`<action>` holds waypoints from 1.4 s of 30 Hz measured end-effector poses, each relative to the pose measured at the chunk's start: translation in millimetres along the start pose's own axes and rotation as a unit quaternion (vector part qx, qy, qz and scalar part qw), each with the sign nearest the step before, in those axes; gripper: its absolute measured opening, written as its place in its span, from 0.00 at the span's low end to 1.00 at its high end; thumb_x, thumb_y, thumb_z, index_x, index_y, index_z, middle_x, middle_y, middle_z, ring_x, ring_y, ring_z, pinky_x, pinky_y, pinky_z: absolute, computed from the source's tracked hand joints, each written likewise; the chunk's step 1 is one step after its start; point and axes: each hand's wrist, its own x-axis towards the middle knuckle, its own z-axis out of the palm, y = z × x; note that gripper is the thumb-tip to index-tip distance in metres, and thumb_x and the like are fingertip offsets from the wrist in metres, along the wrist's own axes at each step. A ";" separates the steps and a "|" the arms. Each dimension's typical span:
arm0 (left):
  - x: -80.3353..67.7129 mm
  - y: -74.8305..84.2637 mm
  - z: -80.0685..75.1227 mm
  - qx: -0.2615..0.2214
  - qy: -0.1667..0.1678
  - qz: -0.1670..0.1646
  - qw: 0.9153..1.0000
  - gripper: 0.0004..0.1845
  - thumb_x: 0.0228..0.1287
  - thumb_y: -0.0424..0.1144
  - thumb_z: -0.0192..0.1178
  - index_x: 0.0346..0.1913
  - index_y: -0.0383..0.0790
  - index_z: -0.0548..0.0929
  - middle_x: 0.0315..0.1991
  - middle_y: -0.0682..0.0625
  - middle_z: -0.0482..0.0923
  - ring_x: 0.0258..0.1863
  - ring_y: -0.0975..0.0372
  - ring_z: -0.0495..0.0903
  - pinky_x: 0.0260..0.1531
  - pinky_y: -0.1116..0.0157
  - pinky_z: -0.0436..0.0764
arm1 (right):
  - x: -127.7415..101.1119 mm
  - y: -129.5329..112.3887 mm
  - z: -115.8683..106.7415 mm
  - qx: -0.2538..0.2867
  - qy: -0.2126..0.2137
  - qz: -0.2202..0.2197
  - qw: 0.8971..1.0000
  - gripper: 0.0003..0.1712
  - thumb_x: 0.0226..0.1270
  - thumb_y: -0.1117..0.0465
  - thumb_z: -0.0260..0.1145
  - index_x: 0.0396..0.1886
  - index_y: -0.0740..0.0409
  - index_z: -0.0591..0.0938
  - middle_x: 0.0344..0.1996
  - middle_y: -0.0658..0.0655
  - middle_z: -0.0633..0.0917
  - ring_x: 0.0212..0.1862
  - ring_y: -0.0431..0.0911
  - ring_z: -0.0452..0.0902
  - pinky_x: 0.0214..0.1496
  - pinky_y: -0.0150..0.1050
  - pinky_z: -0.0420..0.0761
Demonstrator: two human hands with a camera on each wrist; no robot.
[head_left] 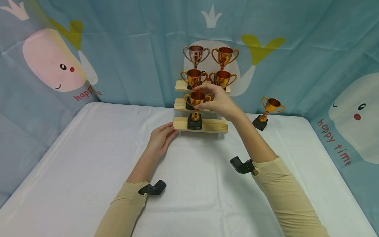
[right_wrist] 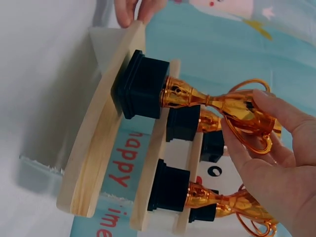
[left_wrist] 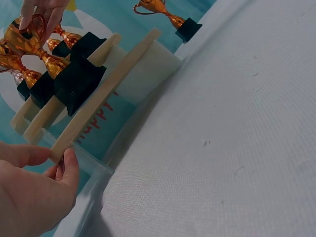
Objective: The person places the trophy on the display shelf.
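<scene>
My right hand [head_left: 217,101] holds the cup of a gold trophy [head_left: 194,123], thumb and fingers on either side of the bowl. The trophy's black square base [right_wrist: 143,86] stands upright on the lowest wooden step of a three-tier display stand [head_left: 213,126]. My left hand [head_left: 160,140] pinches the left end of that lowest board [left_wrist: 98,106], thumb on top and fingers beneath in the left wrist view. Behind, two gold trophies [head_left: 193,76] stand on the middle step. The top step bears a silvery-pink trophy [head_left: 196,54] and another gold trophy [head_left: 224,56].
One more gold trophy [head_left: 270,107] with a black base stands on the white-covered table [head_left: 189,197], right of the stand and tilted in the head view. A blue printed curtain [head_left: 133,59] hangs behind and along the sides. Clear supports [left_wrist: 143,69] hold up the boards.
</scene>
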 end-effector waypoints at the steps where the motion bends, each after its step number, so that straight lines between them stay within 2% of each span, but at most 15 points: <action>1: 0.0 0.1 0.2 0.000 0.000 0.000 1.000 0.24 0.84 0.29 0.50 0.77 0.28 0.67 0.76 0.38 0.67 0.69 0.55 0.74 0.65 0.73 0.81 | 0.7 -0.2 1.0 -0.001 0.001 -0.001 1.000 0.33 0.66 0.71 0.75 0.70 0.63 0.78 0.68 0.61 0.78 0.71 0.54 0.72 0.67 0.51 0.82; 7: 0.2 0.6 0.9 -0.004 0.001 -0.001 1.000 0.24 0.84 0.29 0.51 0.77 0.28 0.68 0.76 0.38 0.67 0.68 0.56 0.75 0.64 0.73 0.82 | 4.0 -0.9 5.8 -0.002 0.005 -0.004 1.000 0.33 0.66 0.71 0.76 0.70 0.64 0.78 0.67 0.61 0.78 0.70 0.54 0.73 0.68 0.51 0.81; 12: 0.2 1.0 1.5 -0.007 0.005 -0.003 1.000 0.24 0.83 0.29 0.52 0.77 0.29 0.69 0.75 0.38 0.68 0.67 0.56 0.76 0.64 0.73 0.82 | 5.9 0.8 8.3 -0.006 0.002 -0.002 1.000 0.33 0.66 0.70 0.76 0.70 0.62 0.79 0.69 0.60 0.77 0.72 0.54 0.71 0.73 0.51 0.78; 26: -0.5 1.5 1.2 -0.018 0.002 -0.003 1.000 0.24 0.83 0.29 0.51 0.77 0.28 0.68 0.75 0.38 0.68 0.68 0.56 0.75 0.64 0.73 0.82 | 6.6 2.7 12.5 -0.001 0.003 0.002 1.000 0.33 0.67 0.69 0.75 0.71 0.61 0.78 0.72 0.59 0.75 0.76 0.54 0.67 0.78 0.53 0.73; 34: -0.4 0.4 0.9 -0.022 0.001 -0.004 1.000 0.24 0.83 0.28 0.51 0.77 0.28 0.68 0.76 0.38 0.67 0.69 0.56 0.75 0.64 0.73 0.82 | 2.7 5.1 11.9 0.005 0.003 -0.001 1.000 0.35 0.68 0.69 0.75 0.73 0.61 0.76 0.71 0.60 0.77 0.73 0.55 0.71 0.73 0.54 0.79; 42: 0.1 -0.1 0.8 -0.017 0.000 -0.003 1.000 0.24 0.83 0.28 0.51 0.77 0.28 0.68 0.76 0.38 0.67 0.69 0.56 0.75 0.64 0.73 0.82 | -6.7 16.4 -0.9 0.042 0.006 0.004 0.999 0.35 0.71 0.72 0.71 0.76 0.62 0.72 0.72 0.62 0.75 0.65 0.60 0.79 0.64 0.49 0.86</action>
